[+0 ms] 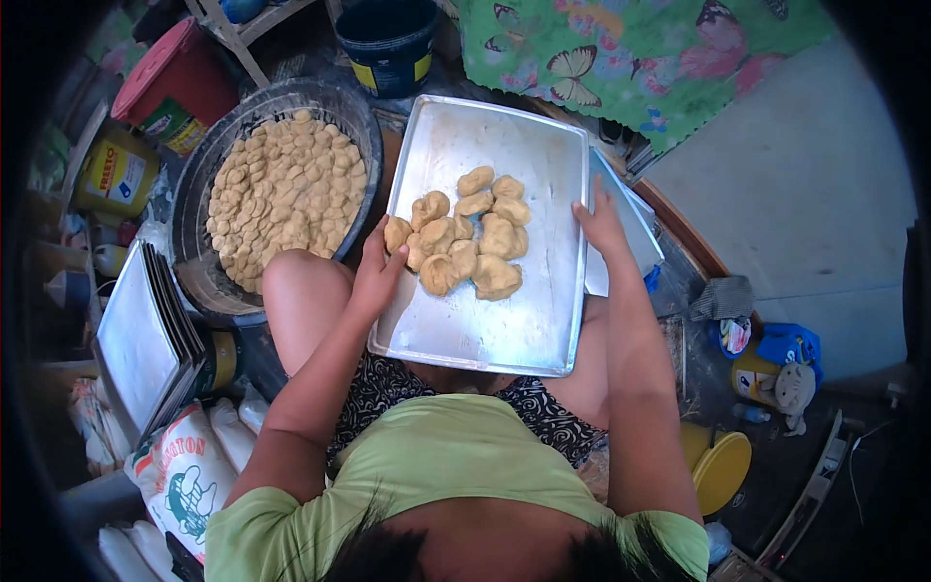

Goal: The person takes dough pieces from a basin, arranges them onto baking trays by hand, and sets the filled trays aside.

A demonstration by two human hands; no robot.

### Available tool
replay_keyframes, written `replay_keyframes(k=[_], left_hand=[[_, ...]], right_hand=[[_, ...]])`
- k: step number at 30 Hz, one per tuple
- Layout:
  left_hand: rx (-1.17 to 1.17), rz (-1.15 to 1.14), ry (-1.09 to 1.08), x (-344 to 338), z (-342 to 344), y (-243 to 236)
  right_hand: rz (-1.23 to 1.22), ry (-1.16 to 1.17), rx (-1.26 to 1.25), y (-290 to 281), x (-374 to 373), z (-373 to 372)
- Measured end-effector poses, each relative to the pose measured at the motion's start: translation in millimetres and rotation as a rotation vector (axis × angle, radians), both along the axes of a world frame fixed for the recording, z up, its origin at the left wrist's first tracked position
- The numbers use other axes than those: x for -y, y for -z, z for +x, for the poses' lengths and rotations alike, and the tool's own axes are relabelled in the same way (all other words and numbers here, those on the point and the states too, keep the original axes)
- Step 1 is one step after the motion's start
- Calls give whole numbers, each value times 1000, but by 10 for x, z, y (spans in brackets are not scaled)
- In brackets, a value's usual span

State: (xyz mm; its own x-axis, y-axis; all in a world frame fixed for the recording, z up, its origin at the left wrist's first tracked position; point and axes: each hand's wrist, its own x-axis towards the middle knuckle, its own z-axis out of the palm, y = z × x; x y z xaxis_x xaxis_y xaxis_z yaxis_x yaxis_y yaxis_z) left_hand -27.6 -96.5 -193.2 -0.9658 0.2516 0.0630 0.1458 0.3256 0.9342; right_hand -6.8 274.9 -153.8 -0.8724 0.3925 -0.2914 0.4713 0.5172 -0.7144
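A shallow rectangular metal baking tray (533, 339) lies across my lap, its far end tilted a little to the left. My left hand (376, 276) grips its left rim, thumb over the edge beside a lump of dough. On the opposite rim my right hand (603, 223) has hold, its fingers partly hidden behind the side. Several rough, tan dough lumps (497, 236) are clustered around the tray's middle, some touching each other. Just left of the tray stands a large dark round tub (373, 136), with many small rounded dough pieces (286, 189) inside.
Stacked metal trays (145, 339) lean at the left above a printed white sack (184, 466). Beyond the tub are a red lidded bucket (179, 73) and a dark bucket (388, 48). A butterfly-patterned cloth (621, 58) hangs at the far right. A yellow lid (724, 470) lies low right.
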Motion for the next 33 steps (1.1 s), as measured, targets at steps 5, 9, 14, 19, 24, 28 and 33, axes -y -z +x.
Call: replay_keyframes(k=[5, 9, 14, 19, 24, 28, 33], left_hand=[[-166, -234, -82, 25, 80, -216], [-228, -388, -40, 114, -50, -280], [235, 37, 114, 126, -506, -582], [-425, -39, 64, -687, -1313, -860], [-737, -333, 19, -962, -1878, -249], [-521, -246, 97, -1024, -1874, -366], [-738, -429, -79, -1217, -1750, -517]], right_hand=[[263, -374, -602, -236, 716, -405], [212, -710, -135, -381, 1077, -732], [-149, -696, -131, -446, 826, -1251], [463, -181, -255, -462, 1127, -1407], [450, -383, -177, -466, 950, -944], [-9, -627, -53, -365, 410, -774], [-60, 52, -447, -329, 558, -1125]])
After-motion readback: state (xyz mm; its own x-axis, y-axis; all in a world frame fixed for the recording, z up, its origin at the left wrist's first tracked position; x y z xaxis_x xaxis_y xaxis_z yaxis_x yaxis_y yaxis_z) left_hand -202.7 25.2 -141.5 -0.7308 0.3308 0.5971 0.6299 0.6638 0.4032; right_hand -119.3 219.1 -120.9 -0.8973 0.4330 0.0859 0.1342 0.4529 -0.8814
